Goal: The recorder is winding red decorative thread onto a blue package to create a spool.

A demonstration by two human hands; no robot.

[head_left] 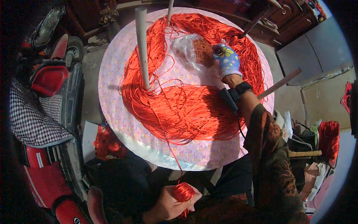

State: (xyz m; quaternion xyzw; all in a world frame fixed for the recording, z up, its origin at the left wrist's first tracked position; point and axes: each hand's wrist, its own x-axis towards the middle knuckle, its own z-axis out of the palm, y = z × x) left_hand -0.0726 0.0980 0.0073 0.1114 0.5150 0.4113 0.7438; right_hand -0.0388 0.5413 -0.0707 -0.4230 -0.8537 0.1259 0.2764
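A big loop of red cord lies heaped on a round table with a pale flowered cover, wound around upright white posts. My right hand, in a blue patterned glove with a black strap at the wrist, reaches across the table and rests on a clear plastic bag with orange-brown stuff inside. My left hand is low near my body, closed around a small wound ball of red cord. A single strand runs from that ball up to the heap.
A red scooter with a checked cloth on its seat stands at the left. A box with more red cord sits below the table's left edge. Wooden furniture lines the back; bags and a red bundle lie at the right.
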